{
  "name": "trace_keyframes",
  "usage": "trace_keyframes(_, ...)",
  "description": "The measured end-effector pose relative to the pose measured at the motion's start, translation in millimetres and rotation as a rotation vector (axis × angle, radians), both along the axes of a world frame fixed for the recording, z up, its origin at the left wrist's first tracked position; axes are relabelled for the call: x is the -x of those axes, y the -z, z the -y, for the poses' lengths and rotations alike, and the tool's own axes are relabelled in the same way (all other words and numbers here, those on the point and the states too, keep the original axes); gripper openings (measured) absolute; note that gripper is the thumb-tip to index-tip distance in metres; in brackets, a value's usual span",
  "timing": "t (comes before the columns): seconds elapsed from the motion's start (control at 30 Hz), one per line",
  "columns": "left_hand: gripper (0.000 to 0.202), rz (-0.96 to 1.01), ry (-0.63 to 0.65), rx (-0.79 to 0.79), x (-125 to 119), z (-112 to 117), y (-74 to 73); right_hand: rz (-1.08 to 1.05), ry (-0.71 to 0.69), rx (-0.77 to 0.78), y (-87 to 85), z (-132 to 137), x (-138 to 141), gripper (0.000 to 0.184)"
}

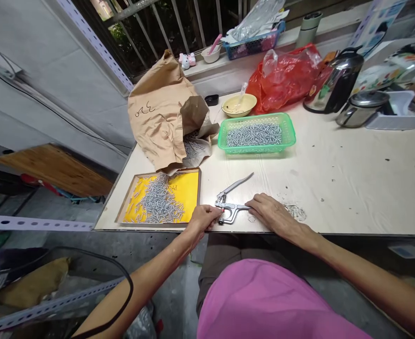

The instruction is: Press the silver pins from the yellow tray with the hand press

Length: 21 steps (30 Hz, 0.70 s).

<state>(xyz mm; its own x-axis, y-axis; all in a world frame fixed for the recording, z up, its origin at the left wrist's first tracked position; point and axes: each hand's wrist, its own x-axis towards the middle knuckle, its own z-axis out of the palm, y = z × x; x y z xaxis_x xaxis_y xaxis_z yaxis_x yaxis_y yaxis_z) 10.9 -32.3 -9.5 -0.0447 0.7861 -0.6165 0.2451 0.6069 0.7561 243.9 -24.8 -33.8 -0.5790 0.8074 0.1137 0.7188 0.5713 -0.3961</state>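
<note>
Pliers (233, 206) gripped by right hand (274, 214); tool's front end touched by left hand (204, 217), grip cannot be told; metal pins (160, 200) heaped in tray (191, 187).

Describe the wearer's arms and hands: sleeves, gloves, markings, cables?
Left hand and right hand: no gloves. Both forearms bare as far as they show; no sleeve, watch or bracelet seen. Rings or small marks: too small to tell. A thin black cable loops across the left forearm. Top is plain pink.
</note>
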Motion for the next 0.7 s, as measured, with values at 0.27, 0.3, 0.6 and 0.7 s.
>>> trace_keyframes(0.27,0.027,-0.129,0.092,0.046,-1,-1,2.9,-0.03,0.008,-0.034,5.8,1,0,0.023)
trace_keyframes(0.3,0.027,-0.142,0.108,0.063,0,-2,1.9,-0.031,0.009,-0.037,5.1,2,0,0.023)
trace_keyframes(0.6,0.036,-0.155,0.28,0.174,2,-8,-8.2,0.052,-0.035,-0.047,0.3,3,-2,0.02)
trace_keyframes(0.7,0.033,-0.162,0.305,0.178,2,-5,-6.6,0.068,-0.041,-0.051,-1.2,6,-2,0.021)
